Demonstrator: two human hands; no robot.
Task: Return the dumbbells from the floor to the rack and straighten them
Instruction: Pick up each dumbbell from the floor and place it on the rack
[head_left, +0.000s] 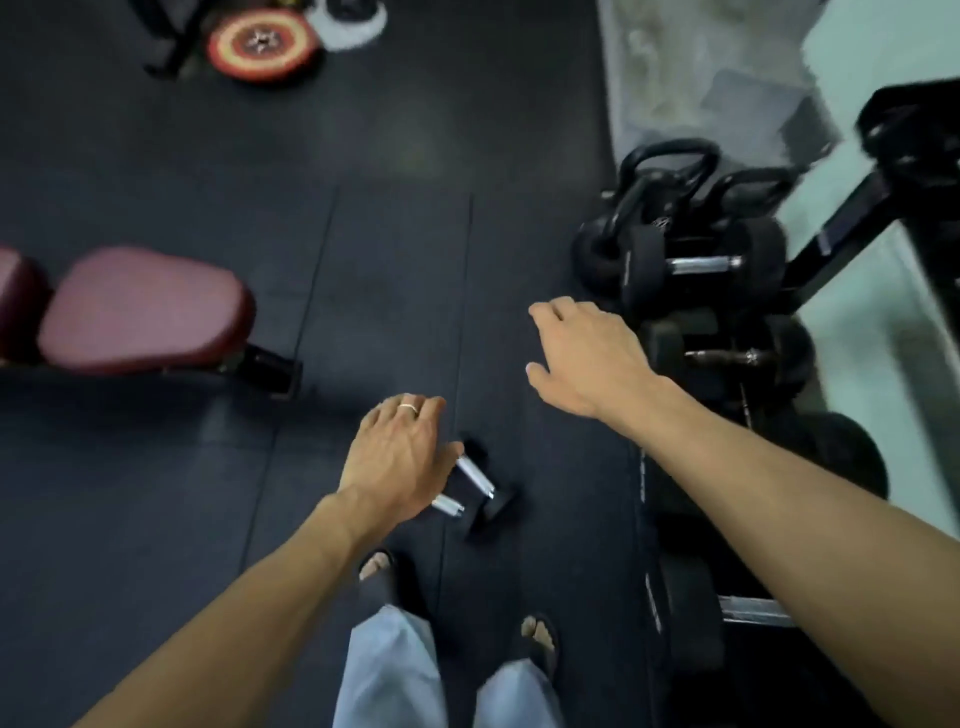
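Two small dumbbells with chrome handles and black heads lie side by side on the black rubber floor just ahead of my feet. My left hand hovers over their left ends, fingers relaxed, holding nothing, and it hides those ends. My right hand is stretched out over the floor, fingers loosely spread and empty, next to the dumbbell rack on the right. The rack holds several larger black dumbbells. The view is blurred.
Kettlebells stand on the floor beside the rack's far end. A maroon padded bench sits at the left. Weight plates, one red and yellow, lie at the far top. My sandalled feet are at the bottom.
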